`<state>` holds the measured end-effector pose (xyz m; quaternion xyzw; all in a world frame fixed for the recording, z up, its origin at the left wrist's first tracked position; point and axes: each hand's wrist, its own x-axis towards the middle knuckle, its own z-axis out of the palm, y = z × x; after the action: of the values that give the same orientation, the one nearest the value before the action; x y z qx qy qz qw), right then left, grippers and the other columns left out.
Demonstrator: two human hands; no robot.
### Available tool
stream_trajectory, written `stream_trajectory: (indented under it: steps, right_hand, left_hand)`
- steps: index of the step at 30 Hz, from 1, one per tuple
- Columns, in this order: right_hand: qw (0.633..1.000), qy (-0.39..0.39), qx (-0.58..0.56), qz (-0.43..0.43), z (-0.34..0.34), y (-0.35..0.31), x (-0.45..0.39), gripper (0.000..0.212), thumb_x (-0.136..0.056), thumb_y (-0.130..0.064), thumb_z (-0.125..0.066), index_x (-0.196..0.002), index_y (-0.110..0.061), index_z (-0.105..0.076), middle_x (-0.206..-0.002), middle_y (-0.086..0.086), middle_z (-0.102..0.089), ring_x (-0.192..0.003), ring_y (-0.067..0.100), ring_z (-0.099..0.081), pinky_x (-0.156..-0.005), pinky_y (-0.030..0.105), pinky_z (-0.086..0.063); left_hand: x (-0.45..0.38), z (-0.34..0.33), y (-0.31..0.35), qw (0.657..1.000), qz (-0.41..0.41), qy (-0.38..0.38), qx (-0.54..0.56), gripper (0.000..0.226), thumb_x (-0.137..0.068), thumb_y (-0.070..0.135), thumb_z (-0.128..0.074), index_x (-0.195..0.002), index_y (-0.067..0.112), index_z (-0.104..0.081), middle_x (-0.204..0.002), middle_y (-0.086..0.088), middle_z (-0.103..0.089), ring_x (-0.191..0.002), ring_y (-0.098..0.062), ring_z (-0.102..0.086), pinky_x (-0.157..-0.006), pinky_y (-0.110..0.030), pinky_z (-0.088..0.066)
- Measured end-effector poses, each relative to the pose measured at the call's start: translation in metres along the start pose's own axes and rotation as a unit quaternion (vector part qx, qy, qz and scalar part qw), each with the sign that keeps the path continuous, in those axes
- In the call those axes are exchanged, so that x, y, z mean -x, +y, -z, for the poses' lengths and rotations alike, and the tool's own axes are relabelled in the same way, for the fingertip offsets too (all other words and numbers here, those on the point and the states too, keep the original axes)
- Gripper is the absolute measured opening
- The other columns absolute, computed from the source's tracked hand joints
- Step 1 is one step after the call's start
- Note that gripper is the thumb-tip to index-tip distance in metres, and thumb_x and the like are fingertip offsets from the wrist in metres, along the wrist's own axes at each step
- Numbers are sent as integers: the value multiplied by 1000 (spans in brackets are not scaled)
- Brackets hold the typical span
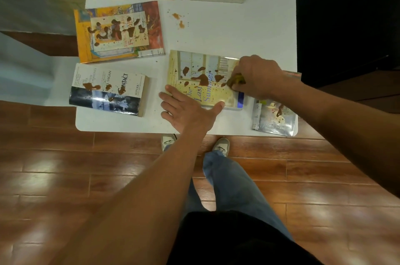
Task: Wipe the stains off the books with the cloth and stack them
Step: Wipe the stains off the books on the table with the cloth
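My left hand (186,111) lies flat, steadying the yellow book (205,80) near the desk's front edge; right hand (257,78) grips, probably, the cloth (237,80). Stains remain; other books unwiped, unstacked.

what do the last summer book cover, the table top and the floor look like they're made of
The Last Summer book: a glossy, probably laminated paper cover; light glares off its right end and the brown stains sit in beads.
Table top: smooth matte white, likely laminate or painted board; it shows no grain and no glare.
Floor: reddish-brown planks with grain and seams, polished; wood or wood-look laminate, which one is unclear.
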<state>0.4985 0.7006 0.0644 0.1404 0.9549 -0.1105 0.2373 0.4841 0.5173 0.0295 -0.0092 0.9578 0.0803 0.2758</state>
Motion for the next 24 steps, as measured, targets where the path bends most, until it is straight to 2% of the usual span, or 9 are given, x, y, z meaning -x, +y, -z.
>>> stream_trajectory:
  steps: [6, 12, 14, 17, 20, 24]
  right_hand:
    - [996, 73, 30, -49, 10, 2, -12, 27, -97, -35, -59, -114, -15, -67, -110, 8, -54, -105, 28, -51, -69, 37, -40]
    - [992, 99, -7, -80, -2, 4, -6, 34, -99, -39, -56, -124, -18, -63, -116, 8, -54, -108, 27, -51, -72, 37, -41]
    - [993, 87, -11, -78, -2, 5, -2, 33, -97, -40, -58, -123, -20, -64, -115, 7, -55, -106, 27, -53, -71, 37, -42]
    - [999, 21, -13, -49, -4, 5, 6, 27, -92, -43, -64, -110, -24, -70, -103, 2, -60, -94, 23, -59, -69, 36, -49]
    - [999, -19, -23, -42, -4, 5, 9, 26, -89, -43, -67, -107, -25, -71, -101, -1, -62, -91, 21, -61, -73, 38, -55]
    - [989, 61, -91, -105, 0, 7, 1, 26, -93, -38, -66, -112, -21, -69, -106, 2, -61, -97, 24, -60, -76, 38, -53]
  left_hand:
    - [2, 3, 2, 1000, 1, -14, 2, 147, -65, 87, -64, -155, 2, 17, -165, -21, 7, -151, -38, -6, -120, -51, -12]
    - [1, 4, 3, 1000, 8, -16, -2, 150, -63, 89, -64, -155, 2, 17, -165, -21, 6, -151, -38, -7, -120, -51, -12]
    - [1, 4, 2, 1000, 7, -18, -5, 150, -63, 89, -63, -154, 1, 18, -165, -22, 7, -151, -38, -6, -121, -51, -11]
    - [1, 4, 1, 1000, 7, -23, -6, 150, -64, 90, -62, -154, 1, 19, -165, -22, 8, -152, -39, -5, -121, -51, -11]
    - [2, 4, 1, 1000, 5, -19, -7, 149, -64, 90, -60, -154, 1, 19, -165, -22, 8, -151, -38, -6, -120, -51, -11]
    - [0, 3, 3, 1000, 4, -16, -7, 149, -64, 91, -60, -154, 1, 18, -165, -21, 8, -151, -38, -6, -121, -50, -11]
